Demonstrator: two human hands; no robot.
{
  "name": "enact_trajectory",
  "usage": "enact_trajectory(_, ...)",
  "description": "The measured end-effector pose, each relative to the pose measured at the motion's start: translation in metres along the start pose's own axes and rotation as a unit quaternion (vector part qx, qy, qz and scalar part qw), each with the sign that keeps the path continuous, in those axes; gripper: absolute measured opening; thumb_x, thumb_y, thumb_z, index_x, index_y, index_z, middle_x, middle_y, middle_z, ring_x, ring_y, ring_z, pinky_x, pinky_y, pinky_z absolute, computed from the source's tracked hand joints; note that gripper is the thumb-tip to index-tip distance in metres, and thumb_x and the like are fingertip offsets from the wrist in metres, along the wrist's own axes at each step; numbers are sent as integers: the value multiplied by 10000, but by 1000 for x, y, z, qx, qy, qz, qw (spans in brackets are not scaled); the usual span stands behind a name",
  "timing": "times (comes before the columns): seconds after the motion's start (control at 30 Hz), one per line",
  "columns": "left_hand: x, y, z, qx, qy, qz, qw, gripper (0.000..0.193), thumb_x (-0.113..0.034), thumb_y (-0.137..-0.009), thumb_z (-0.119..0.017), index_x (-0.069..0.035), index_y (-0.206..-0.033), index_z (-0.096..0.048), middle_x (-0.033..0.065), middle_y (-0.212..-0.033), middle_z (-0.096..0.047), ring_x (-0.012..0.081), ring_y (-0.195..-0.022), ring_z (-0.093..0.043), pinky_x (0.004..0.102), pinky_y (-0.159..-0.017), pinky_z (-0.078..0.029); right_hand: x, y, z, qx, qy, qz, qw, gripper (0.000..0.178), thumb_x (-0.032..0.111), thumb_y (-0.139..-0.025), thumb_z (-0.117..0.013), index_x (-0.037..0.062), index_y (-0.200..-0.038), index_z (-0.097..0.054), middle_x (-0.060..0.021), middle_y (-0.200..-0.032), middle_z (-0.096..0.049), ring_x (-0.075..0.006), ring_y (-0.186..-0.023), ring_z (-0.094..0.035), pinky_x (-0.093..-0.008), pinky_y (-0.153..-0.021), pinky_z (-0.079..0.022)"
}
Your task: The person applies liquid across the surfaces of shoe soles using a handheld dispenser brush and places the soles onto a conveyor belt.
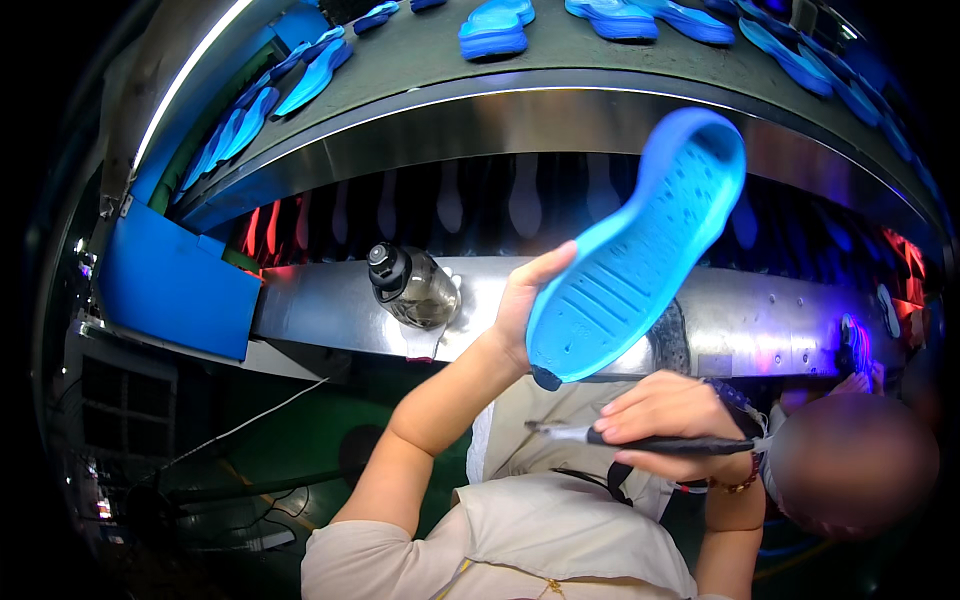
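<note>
My left hand is closed on the edge of a bright blue shoe sole, raised and tilted in front of me. The sole's cupped inner face shows, with ribs, small pits and a dark patch at its lower tip. In my right hand, just below the sole, is a slim brush with a black handle and a pale metal neck. Its blurred, dark tip points left and is apart from the sole.
Several blue soles lie on the dark conveyor belt ahead. A dark bottle stands on the metal ledge. Below the belt, pale sole-shaped pieces stand in a row. Another person is close at right.
</note>
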State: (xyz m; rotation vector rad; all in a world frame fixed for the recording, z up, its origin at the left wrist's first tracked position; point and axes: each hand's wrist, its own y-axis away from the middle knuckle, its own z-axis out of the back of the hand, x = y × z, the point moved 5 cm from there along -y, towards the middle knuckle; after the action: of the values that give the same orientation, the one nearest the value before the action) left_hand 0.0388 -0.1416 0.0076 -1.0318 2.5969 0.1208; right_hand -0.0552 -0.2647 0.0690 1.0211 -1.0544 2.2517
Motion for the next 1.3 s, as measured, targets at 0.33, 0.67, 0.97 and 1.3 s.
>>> enact_trajectory(0.33,17,16,2,-126,-279,248,919,508,-284,-794,-585,50,-1165,-492,183,-1106,-541,224,-967,-548,320,-859,-428,-12,7,19,142,63,-57,986,203,13,-679,-682,60,-874,-651,-98,-907,-659,-224,-819,-645,-291,-684,-513)
enact_trajectory(0.67,17,32,9,-176,-307,297,887,574,-392,-800,-564,20,-1191,-484,189,-1110,-527,217,-950,-544,305,-797,-449,-24,13,35,165,34,-95,981,196,-6,-697,-653,6,-891,-630,-130,-897,-647,-260,-856,-630,-331,-754,-506)
enact_trajectory(0.97,4,36,17,-164,-363,249,883,611,-417,-814,-549,37,-1210,-451,209,-1117,-512,224,-959,-549,312,-788,-462,-42,27,59,92,88,-111,986,181,55,-708,-651,35,-886,-625,-108,-901,-650,-246,-820,-631,-296,-710,-500)
enact_trajectory(1.3,15,22,42,-154,-152,141,966,574,-361,-826,-522,7,-1247,-391,206,-1149,-496,283,-986,-543,399,-822,-474,-47,23,33,-41,-38,-194,979,225,54,-721,-684,5,-938,-652,-84,-819,-664,-96,-663,-602,-201,-568,-473)
